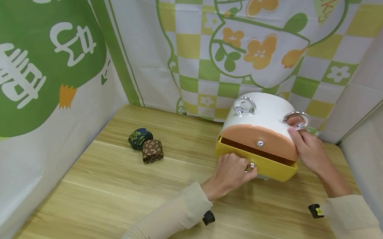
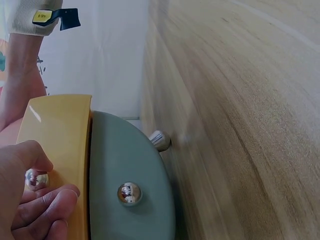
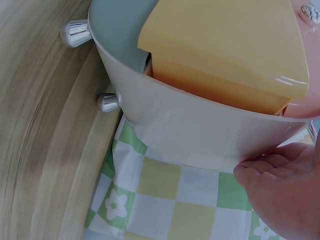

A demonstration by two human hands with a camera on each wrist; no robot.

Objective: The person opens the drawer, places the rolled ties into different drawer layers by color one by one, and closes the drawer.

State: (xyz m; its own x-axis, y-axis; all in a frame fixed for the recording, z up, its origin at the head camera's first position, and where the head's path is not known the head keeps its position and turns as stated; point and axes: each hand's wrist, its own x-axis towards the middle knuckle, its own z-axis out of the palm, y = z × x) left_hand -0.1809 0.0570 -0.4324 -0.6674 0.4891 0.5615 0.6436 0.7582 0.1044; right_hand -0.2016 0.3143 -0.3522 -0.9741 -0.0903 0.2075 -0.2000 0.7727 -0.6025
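A rounded white drawer box (image 1: 269, 107) stands on the table with two silver rings on top. Its yellow drawer (image 1: 272, 168) is pulled partly out, below an orange drawer front (image 1: 245, 133). My left hand (image 1: 229, 174) pinches the yellow drawer's silver knob (image 2: 36, 180) between thumb and fingers. In the left wrist view, a grey-green drawer front (image 2: 127, 155) with its own knob is flush with the box. My right hand (image 1: 313, 153) rests against the box's right side, its thumb close to the right ring (image 1: 297, 119). The drawer's inside is mostly hidden.
Two rolled fabric strips, like neckties, lie on the wooden table (image 1: 103, 187) at left: a dark blue patterned roll (image 1: 140, 137) touching a brown flowered roll (image 1: 152, 151). Behind the box hangs a green-and-white checked curtain (image 1: 189, 45). A green printed cloth (image 1: 26, 93) covers the left side.
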